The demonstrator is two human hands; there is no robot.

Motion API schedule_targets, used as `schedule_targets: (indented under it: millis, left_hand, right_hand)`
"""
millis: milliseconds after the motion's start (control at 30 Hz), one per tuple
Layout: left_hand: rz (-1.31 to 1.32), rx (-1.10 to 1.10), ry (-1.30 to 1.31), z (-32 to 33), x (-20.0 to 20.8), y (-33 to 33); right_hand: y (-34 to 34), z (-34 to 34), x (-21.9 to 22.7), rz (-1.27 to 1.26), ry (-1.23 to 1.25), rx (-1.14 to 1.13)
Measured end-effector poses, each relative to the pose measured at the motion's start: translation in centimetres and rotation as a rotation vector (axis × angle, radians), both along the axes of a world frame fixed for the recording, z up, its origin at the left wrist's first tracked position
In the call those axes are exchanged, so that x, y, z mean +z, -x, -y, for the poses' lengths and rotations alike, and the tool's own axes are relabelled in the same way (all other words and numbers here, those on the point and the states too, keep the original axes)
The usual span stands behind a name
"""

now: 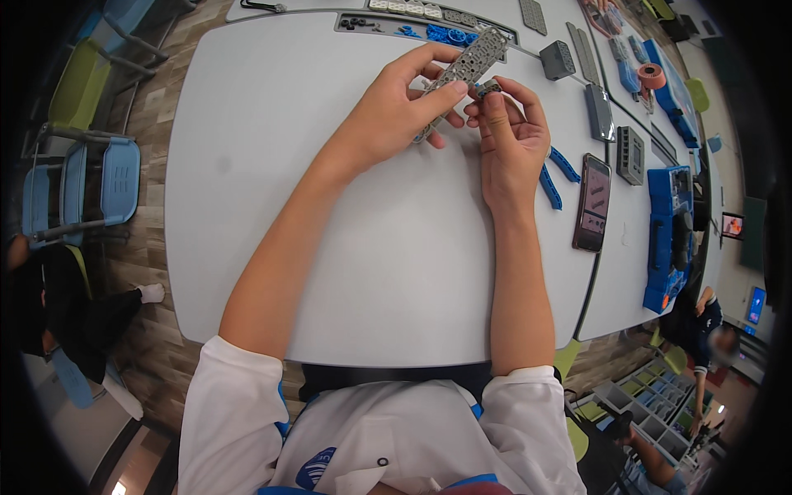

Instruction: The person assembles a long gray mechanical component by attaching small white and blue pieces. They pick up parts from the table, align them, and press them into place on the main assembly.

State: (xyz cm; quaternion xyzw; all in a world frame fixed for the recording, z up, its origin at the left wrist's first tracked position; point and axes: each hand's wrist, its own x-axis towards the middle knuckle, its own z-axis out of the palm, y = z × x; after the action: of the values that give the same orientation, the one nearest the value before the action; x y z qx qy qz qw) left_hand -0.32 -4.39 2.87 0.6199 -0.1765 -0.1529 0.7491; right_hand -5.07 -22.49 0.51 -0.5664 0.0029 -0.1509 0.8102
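Note:
Over the far half of the white table, my left hand (394, 109) is closed around a long grey perforated building-block assembly (474, 62), which slants up to the right. My right hand (513, 140) meets it at the assembly's right side. Between the right thumb and fingers is a small greyish piece (490, 86), partly covered, its exact kind unclear. Just right of that wrist lies a pair of blue handles (554, 183), like those of pliers, with the head hidden behind the hand. A phone (592, 202) with a lit screen showing dark parts rests farther right.
A parts tray (388, 27) with black, blue and white pieces lies at the table's far side. Grey blocks (558, 60) and a grey module (630, 154) stand to the right, near an open blue case (660, 268). Blue chairs (121, 181) are left; another person (701, 330) is at lower right.

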Motion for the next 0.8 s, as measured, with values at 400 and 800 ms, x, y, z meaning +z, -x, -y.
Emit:
schedule_targets:
  millis: [400, 800]
  left_hand:
    - [-0.005, -0.076, 0.035, -0.3, -1.5, 0.2]
    - [0.213, 0.03, -0.039, -0.2, -2.4, -0.2]
  right_hand:
    - [-0.4, 0.9, -0.3, 0.065, 0.045, -0.065]
    - [-0.5, 1.2, -0.4, 0.085, 0.038, -0.063]
